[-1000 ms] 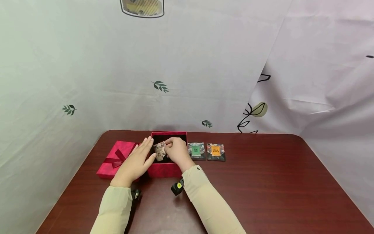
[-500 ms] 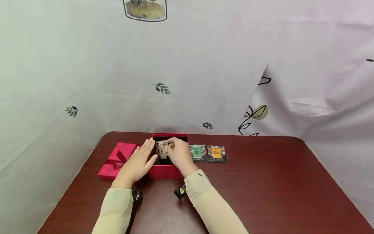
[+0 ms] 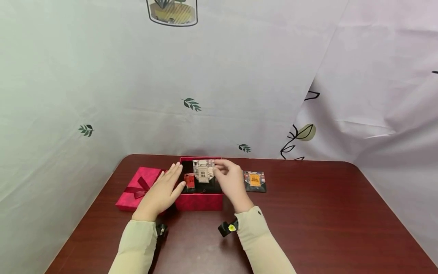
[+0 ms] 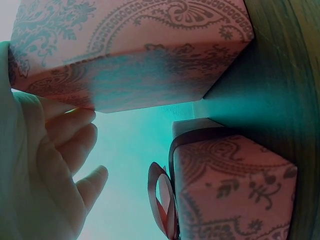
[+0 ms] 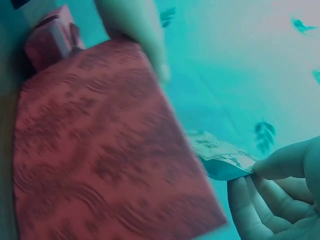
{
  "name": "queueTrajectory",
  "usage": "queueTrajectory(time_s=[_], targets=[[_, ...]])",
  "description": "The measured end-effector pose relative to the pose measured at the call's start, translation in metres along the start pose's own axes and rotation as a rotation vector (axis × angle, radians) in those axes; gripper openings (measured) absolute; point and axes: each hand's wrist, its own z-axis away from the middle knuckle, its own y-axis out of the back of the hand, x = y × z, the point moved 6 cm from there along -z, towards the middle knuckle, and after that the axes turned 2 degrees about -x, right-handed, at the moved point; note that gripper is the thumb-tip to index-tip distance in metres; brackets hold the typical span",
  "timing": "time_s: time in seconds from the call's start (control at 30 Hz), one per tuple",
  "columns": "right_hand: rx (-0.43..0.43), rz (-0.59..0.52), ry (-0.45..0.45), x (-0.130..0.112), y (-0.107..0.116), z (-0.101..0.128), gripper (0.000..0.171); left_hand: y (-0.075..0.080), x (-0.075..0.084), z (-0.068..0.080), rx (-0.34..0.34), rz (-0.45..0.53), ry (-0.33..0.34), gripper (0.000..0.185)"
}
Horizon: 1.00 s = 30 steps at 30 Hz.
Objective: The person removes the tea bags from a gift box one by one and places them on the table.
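My right hand [image 3: 232, 184] pinches the right edge of a beige-labelled sachet [image 3: 203, 172], held above the red gift box [image 3: 200, 202]. In the right wrist view, thumb and fingers grip the sachet [image 5: 225, 160] just past the box's rim. Inside the box lies a second sachet with a red label [image 3: 189, 180], on a black lining. My left hand [image 3: 159, 194] has its fingers straight and lies along the left side of the box; the left wrist view shows its fingertips right at the box wall [image 4: 150, 75].
The red box lid [image 3: 137, 188] with a dark red ribbon bow lies left of the box, partly behind the left hand. An orange-labelled sachet [image 3: 254, 181] lies to the right on the brown table [image 3: 325, 213]. A pale patterned cloth [image 3: 219, 76] hangs behind.
The right hand has lifted the beige-labelled sachet up and to the right, uncovering the red-labelled one. The green-labelled sachet is now hidden behind the right hand. The left hand stays at the box.
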Motion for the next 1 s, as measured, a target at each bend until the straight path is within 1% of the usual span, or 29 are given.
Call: queueTrajectory(time_s=[0.1, 0.23, 0.43, 0.6, 0.73, 1.0], targets=[[0.023, -0.067, -0.017, 0.005, 0.016, 0.001, 0.023, 0.0, 0.0, 0.002, -0.007, 0.0, 0.004, 0.065], [0.083, -0.14, -0.031, 0.009, 0.04, 0.0, 0.023, 0.002, -0.001, 0.003, -0.004, -0.006, 0.013, 0.065], [0.198, -0.198, -0.071, 0.014, 0.077, -0.006, 0.024, 0.002, -0.003, 0.003, -0.009, 0.0, 0.026, 0.066], [0.276, -0.238, -0.13, 0.03, 0.105, -0.008, 0.025, 0.001, -0.002, 0.002, -0.003, 0.004, 0.015, 0.065], [0.342, -0.252, -0.197, 0.047, 0.125, -0.007, 0.025, 0.0, -0.001, 0.003, -0.001, 0.011, 0.012, 0.064], [0.458, -0.2, -0.289, 0.077, 0.161, -0.007, 0.028, 0.003, -0.002, 0.003, 0.0, -0.001, 0.01, 0.064]])
